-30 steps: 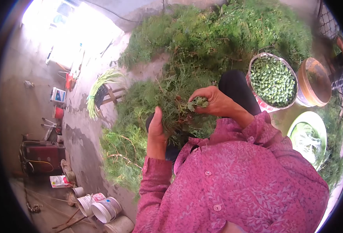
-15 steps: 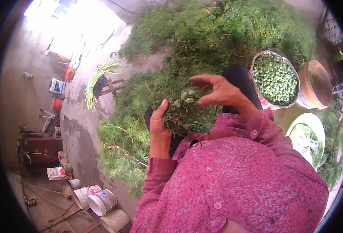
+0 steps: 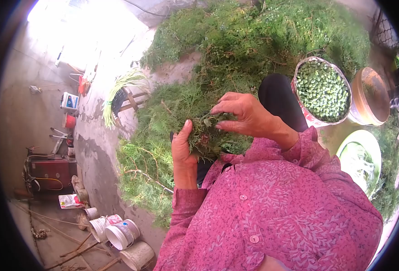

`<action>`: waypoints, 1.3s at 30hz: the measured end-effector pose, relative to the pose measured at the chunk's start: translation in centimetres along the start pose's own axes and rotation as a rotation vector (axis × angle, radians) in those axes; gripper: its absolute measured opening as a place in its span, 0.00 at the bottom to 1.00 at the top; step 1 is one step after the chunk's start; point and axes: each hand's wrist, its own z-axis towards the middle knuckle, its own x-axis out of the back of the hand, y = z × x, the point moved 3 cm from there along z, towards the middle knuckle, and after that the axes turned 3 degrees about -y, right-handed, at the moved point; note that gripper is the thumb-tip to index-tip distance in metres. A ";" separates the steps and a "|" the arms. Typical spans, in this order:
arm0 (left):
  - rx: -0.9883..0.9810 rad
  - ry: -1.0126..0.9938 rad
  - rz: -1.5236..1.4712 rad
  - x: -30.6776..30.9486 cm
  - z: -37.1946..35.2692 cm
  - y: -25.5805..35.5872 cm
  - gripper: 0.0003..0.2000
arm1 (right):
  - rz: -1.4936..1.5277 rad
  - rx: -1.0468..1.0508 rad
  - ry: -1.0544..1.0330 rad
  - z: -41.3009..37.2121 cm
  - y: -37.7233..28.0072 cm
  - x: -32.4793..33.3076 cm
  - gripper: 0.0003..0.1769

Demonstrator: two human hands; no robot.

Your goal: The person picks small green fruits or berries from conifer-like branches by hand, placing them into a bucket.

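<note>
Over my lap, my left hand (image 3: 184, 151) is closed round a bunch of evergreen sprigs (image 3: 204, 140), its thumb up along the near side. My right hand (image 3: 249, 115) comes in from the other side, and its fingers and thumb pinch at small green seed cones (image 3: 208, 121) at the top of this bunch. The fingertips partly hide the cones. Beside my right knee stands a round tub (image 3: 322, 90) full of picked green cones. Leafy evergreen branches (image 3: 262, 45) are heaped in front of me and round my legs.
Behind the tub is a tan round container (image 3: 374, 97). A pale green basin (image 3: 373, 156) lies at my right. Left are a small stool (image 3: 129, 100) with long green stalks on it, white buckets (image 3: 121, 235), a dark red box (image 3: 50, 175) and wooden sticks (image 3: 79, 250).
My right hand has moved left and its spread fingers have closed on the cones. My left hand keeps its hold on the sprigs. The view has shifted slightly.
</note>
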 end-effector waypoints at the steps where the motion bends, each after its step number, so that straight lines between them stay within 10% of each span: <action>1: 0.000 0.001 0.002 0.0 -0.1 0.0 0.12 | 0.006 -0.043 -0.025 -0.1 0.3 -0.1 0.19; 12: -0.360 0.059 0.527 -0.9 -1.2 1.5 0.10 | 0.028 -0.170 -0.043 -0.8 1.2 -1.9 0.14; 23: -0.361 0.292 0.370 0.9 -0.9 2.8 0.08 | 0.124 -0.178 0.116 -2.3 1.3 -1.2 0.10; 29: -0.389 0.372 0.254 2.2 -2.1 5.0 0.14 | 0.959 -0.739 0.282 -3.9 4.4 1.7 0.07; 39: -0.341 0.342 0.264 2.4 -3.1 4.1 0.37 | 0.683 -0.390 -0.039 -0.3 2.8 -1.9 0.12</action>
